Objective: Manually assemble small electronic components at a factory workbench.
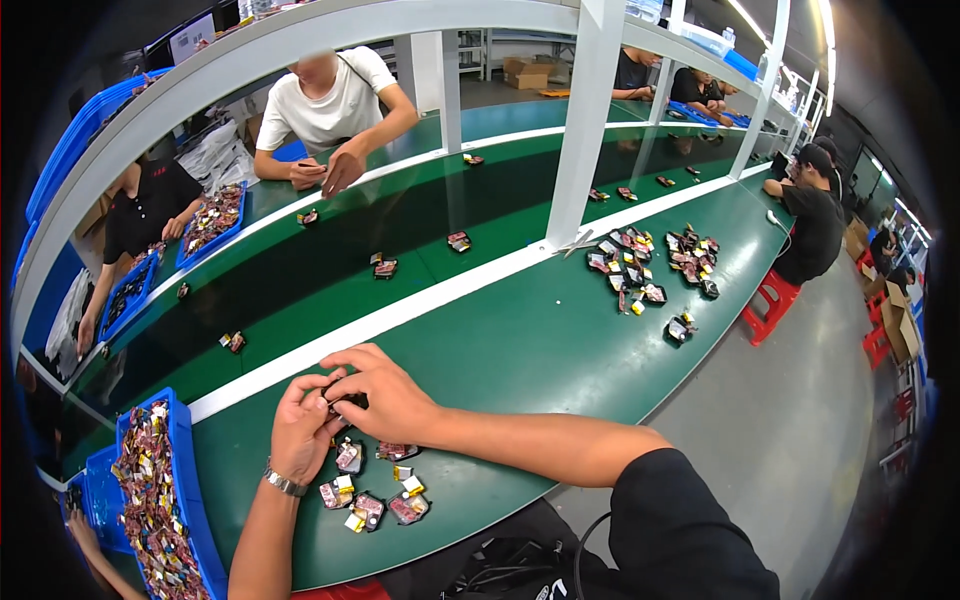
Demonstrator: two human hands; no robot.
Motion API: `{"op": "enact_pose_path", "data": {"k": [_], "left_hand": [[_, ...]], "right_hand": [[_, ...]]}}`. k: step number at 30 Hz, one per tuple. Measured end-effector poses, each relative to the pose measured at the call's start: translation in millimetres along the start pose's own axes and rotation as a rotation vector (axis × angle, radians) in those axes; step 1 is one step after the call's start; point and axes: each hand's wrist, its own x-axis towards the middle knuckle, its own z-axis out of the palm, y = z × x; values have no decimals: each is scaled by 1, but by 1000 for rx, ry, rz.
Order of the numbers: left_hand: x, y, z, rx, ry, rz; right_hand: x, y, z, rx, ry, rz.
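In front of me, above the green tabletop, my left hand [302,425] and my right hand [385,393] come together, both closed with thumbs and fingertips on a small dark electronic part [355,399]. My fingers cover most of it, so its details are hidden. A metal-banded watch [286,483] sits on my left wrist. Right below my hands lie several small electronic assemblies [368,511], with black housings, reddish circuit boards and silver-and-yellow battery packs. Left of my left hand stands a blue bin [183,470] heaped with circuit boards and battery packs [150,500].
Beyond a white rail [400,312], a dark green conveyor belt [330,330] carries scattered assemblies. Two clusters of assemblies [630,265] lie farther right on my worktop, near a white post [580,130]. Co-workers sit across the belt and along the right; a red stool [768,308] stands there.
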Motion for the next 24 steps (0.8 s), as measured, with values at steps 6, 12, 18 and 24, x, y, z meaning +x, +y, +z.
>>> {"op": "enact_pose_path", "data": {"k": [6, 12, 18, 24], "left_hand": [[3, -1, 0, 13, -34, 48], [-7, 4, -6, 28, 40, 75], [-1, 2, -3, -33, -84, 98], [0, 0, -16, -91, -132, 95]], "right_hand": [[2, -3, -6, 37, 11, -22], [7, -7, 6, 91, -21, -9], [8, -20, -11, -149, -3, -169], [12, -24, -7, -198, 38, -179]]}}
